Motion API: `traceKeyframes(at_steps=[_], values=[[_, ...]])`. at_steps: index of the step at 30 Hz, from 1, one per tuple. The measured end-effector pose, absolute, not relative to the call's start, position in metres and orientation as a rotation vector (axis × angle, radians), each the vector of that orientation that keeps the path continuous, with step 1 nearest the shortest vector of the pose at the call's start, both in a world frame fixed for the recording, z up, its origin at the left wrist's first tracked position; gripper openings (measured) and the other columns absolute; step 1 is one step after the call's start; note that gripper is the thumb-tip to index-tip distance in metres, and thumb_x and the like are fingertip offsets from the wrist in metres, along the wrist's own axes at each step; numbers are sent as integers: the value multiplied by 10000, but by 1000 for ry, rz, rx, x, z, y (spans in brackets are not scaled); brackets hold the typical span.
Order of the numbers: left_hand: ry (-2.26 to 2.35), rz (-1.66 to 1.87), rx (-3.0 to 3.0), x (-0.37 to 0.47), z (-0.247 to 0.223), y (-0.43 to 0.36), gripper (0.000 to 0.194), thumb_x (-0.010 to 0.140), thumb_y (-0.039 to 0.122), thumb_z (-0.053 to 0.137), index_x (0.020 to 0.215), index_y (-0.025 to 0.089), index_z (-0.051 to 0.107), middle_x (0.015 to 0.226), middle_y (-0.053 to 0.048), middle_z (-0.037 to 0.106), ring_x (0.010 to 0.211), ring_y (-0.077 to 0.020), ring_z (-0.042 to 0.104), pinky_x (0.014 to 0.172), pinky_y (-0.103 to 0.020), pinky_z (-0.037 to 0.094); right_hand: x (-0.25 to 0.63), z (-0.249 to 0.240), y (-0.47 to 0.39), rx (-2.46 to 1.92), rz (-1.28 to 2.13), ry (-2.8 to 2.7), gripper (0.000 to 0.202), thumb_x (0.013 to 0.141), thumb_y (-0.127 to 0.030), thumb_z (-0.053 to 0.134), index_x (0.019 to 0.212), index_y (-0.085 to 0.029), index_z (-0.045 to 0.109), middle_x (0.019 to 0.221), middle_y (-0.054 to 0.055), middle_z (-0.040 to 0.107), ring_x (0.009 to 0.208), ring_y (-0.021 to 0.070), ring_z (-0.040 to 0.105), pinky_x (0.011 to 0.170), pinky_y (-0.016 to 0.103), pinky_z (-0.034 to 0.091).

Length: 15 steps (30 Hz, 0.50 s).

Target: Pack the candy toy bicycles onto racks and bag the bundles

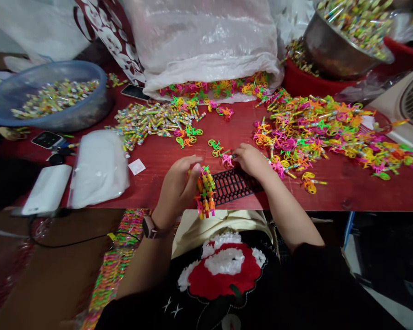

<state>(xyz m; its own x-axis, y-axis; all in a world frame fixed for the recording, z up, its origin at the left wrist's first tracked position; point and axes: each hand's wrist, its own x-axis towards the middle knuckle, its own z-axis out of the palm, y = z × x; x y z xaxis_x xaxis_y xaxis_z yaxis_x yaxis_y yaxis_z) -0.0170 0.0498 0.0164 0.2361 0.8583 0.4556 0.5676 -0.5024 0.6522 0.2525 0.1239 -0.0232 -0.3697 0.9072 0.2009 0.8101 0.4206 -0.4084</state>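
Observation:
A black slotted plastic rack lies at the table's front edge. Colourful small toys stand in rows at its left end. My left hand is beside these toys, thumb and fingers apart, with nothing visible between them. Just behind the rack, my right hand has its fingers bent down at a pink plastic toy; whether it grips the toy is unclear. A green and yellow toy lies just left of that one.
Toy pile at right; wrapped sticks at back left. Blue basin, plastic bags and a white power bank are at left. A large sack stands behind, a metal bowl back right.

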Motion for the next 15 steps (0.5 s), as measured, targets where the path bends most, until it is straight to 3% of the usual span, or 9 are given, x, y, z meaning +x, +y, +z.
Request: traceKeyframes(at_steps=[5, 8, 11, 15], values=[[1299, 1203, 2181, -16, 20, 17, 205, 1047, 229, 558, 1230, 237, 651, 1329, -81, 667, 1348, -234, 588, 1173, -462, 467, 228, -27, 46, -1225, 897, -1615, 256, 1038, -411, 567, 1181, -224, 667, 950, 52, 706, 816, 212, 665, 767, 346, 556], [1243, 1123, 2284, -17, 16, 8, 200, 1001, 214, 637, 1198, 242, 657, 1376, -86, 627, 1426, -269, 511, 1207, -523, 433, 204, -47, 4, -1142, 1150, -1525, 241, 972, -430, 671, 1094, -223, 647, 921, 36, 697, 757, 187, 663, 698, 317, 560], [1163, 1007, 2380, -16, 9, 7, 213, 979, 214, 670, 1189, 246, 661, 1413, -89, 601, 1465, -291, 460, 1234, -580, 393, 189, -64, -15, -1165, 1045, -1645, 200, 966, -360, 674, 1091, -212, 628, 960, 62, 699, 826, 202, 664, 746, 335, 557], [1136, 975, 2434, -14, 3, 10, 182, 976, 190, 664, 1151, 241, 658, 1354, -78, 639, 1404, -276, 506, 1239, -601, 385, 185, -66, -15, -1213, 855, -1747, 121, 1012, -287, 592, 1104, -213, 617, 1018, 90, 702, 957, 234, 661, 872, 379, 540]])
